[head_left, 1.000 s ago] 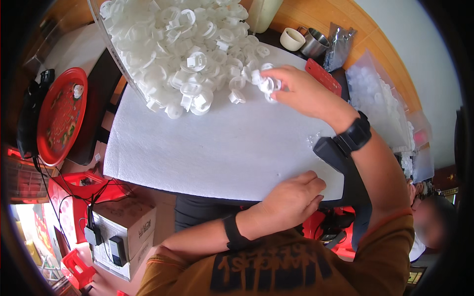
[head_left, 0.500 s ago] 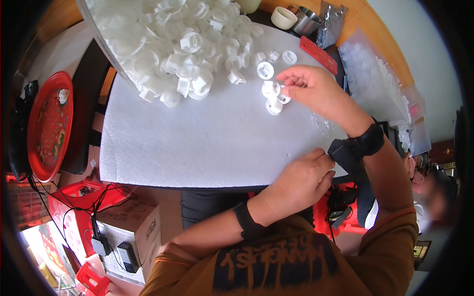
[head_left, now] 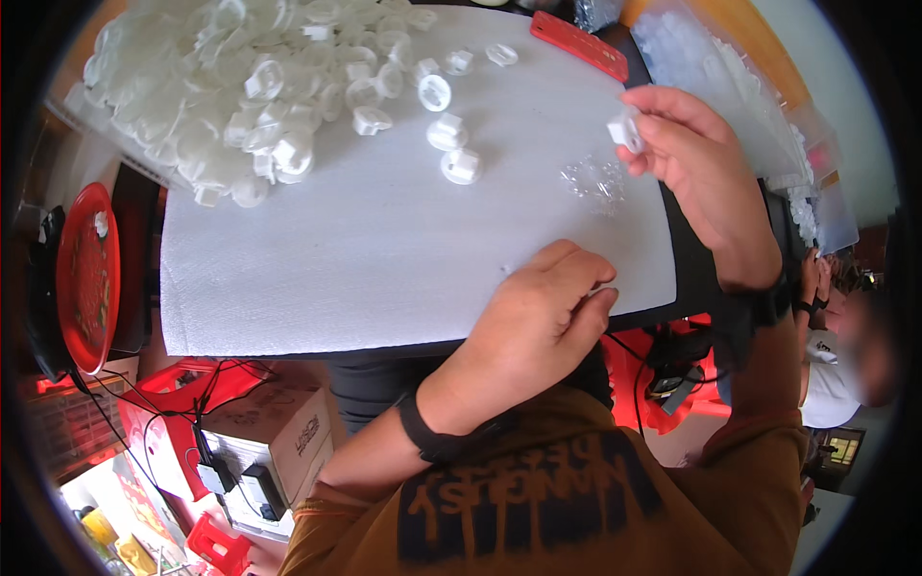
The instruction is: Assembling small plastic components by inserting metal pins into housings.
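Between thumb and fingertips, my right hand grips a white plastic disc with a square block on it, held over the right side of the table. My left hand rests near the table's front edge, its fingers curled and thumb pressed toward them; whatever may be in that pinch is hidden. A scatter of tiny shiny transparent pieces lies between my two hands. More white disc parts form a loose line left of it. Beyond them spreads a large heap of similar parts.
A pale foam sheet covers the table. At the back lies a red flat case, beside clear bags of white parts. A red oval tray stands off to the left. Another person sits at far right.
My right hand has lifted a white disc part from the small group and carried it right, toward me. My left hand stays low, still curled. The view has shifted.
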{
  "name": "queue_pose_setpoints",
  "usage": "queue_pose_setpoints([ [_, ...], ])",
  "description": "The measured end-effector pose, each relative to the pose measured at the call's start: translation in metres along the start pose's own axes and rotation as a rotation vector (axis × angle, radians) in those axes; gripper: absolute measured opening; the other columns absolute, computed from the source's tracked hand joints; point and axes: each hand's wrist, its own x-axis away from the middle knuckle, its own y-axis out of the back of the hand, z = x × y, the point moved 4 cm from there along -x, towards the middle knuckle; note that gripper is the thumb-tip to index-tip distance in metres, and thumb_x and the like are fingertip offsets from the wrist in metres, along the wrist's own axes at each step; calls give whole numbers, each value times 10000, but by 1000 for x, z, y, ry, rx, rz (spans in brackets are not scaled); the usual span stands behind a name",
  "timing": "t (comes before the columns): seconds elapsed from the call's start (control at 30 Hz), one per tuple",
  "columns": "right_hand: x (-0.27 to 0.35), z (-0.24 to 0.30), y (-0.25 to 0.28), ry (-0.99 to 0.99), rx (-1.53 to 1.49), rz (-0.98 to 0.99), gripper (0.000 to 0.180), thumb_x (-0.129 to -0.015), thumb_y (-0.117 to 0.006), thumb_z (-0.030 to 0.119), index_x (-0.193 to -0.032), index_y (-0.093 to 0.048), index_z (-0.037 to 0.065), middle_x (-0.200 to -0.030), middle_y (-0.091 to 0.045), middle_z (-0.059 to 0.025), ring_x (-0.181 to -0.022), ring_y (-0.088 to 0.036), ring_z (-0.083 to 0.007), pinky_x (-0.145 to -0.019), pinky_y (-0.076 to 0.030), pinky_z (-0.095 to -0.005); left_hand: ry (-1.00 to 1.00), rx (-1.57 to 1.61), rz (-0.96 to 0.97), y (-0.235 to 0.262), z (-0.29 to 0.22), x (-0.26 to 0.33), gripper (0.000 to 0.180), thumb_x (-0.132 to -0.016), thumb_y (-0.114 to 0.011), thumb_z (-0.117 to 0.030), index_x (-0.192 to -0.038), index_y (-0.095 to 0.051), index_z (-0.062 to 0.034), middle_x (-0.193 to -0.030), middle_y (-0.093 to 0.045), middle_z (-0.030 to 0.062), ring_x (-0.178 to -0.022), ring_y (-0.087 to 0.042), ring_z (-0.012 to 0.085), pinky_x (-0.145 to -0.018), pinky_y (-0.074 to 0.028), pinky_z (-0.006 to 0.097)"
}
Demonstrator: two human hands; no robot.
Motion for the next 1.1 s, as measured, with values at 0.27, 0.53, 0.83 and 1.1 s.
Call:
queue_pose_setpoints([
  [0.27, 68, -53, 38, -19, -341, -123, 167, -793, -584, 4, -952, -542, 33, -952, -581, -49, -831, -545, -112, -719, -415, -234, 6, -275, 14, -11, -6, -5, 174, -754, -613, 42, -924, -608, 7, -827, -580, 101, -694, -556, 184, -614, -444, 264],
  [0.53, 86, -96, 48, 255, -540, -95, 313, -732, -612, -88, -1010, -498, 2, -1009, -522, -125, -862, -528, -125, -754, -447, -263, 460, -383, 24, -21, -7, -19, 357, -807, -531, 47, -1163, -510, 20, -889, -535, 41, -647, -501, 27, -568, -399, 163],
  [0.83, 86, -103, 51, 340, -522, -148, 329, -736, -666, 168, -992, -500, 43, -937, -531, -140, -710, -556, -173, -586, -463, -274, 450, -758, 52, -41, -1, -50, 304, -836, -522, -3, -1139, -507, 16, -742, -515, 34, -579, -451, 60, -524, -357, 200],
  [1.1, 89, -99, 51, 287, -569, -167, 350, -806, -622, 259, -1037, -487, 34, -927, -569, -152, -717, -616, -210, -589, -492, -287, 514, -896, 54, -38, 3, -70, 87, -831, -544, -46, -910, -508, -35, -701, -582, 167, -650, -582, 362, -549, -450, 387],
])
